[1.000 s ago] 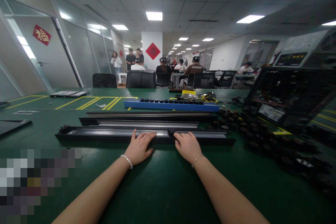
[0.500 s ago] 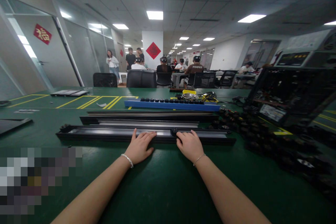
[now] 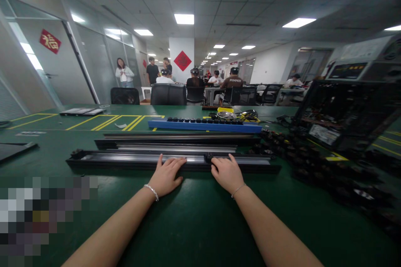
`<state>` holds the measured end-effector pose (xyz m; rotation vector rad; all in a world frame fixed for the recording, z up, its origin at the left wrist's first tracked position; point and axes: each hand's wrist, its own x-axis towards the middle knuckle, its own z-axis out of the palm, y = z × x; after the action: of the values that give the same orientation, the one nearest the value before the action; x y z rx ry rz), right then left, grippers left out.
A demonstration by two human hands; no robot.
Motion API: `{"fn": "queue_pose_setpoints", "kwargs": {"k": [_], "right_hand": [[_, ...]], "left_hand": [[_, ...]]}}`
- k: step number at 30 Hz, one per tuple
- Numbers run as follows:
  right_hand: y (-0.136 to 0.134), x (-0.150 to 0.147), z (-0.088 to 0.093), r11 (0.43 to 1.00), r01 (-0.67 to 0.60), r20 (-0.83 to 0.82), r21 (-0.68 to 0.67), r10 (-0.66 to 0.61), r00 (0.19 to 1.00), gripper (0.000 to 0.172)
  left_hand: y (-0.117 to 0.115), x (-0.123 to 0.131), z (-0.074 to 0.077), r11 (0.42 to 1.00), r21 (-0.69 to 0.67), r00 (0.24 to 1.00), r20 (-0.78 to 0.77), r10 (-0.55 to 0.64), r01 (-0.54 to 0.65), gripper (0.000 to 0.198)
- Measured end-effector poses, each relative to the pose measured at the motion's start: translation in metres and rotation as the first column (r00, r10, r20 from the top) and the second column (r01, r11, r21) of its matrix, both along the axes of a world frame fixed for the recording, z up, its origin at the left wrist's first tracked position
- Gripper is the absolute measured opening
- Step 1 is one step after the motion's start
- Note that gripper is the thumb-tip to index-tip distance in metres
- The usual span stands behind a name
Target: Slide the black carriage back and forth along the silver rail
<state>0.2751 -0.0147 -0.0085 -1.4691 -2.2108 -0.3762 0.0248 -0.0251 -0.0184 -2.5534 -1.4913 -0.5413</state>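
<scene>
A long black rail (image 3: 119, 158) with a shiny metal strip along its channel lies crosswise in front of me. My left hand (image 3: 165, 176) rests on the rail's near edge, fingers stretched out and apart over the channel. To its right, a small black block (image 3: 208, 157) sits in the channel. My right hand (image 3: 228, 174) is bent at that block, fingertips against its right side; part of the grip is hidden by the hand itself. Just behind lie a second metal strip (image 3: 175, 148) and another black rail (image 3: 131, 137), touched by neither hand.
Beyond the rails is a blue holder (image 3: 203, 127) with a row of black pieces. Many black parts (image 3: 313, 162) are heaped at the right, beside an opened computer case (image 3: 344, 112). A flat dark panel (image 3: 15, 150) lies left on the green table (image 3: 194, 225). People sit and stand farther back.
Both hands and the rail stay practically in place; the view shifts very slightly. In the background, a standing person has moved a little to the left.
</scene>
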Motion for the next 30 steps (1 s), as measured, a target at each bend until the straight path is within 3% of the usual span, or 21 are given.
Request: {"fn": "queue_pose_setpoints", "kwargs": {"k": [30], "right_hand": [[0.0016, 0.0067, 0.0037, 0.995, 0.092, 0.006, 0.050, -0.092, 0.996, 0.028]], "left_hand": [[0.0002, 0.0003, 0.0008, 1.000, -0.007, 1.000, -0.023, 0.012, -0.012, 0.061]]}}
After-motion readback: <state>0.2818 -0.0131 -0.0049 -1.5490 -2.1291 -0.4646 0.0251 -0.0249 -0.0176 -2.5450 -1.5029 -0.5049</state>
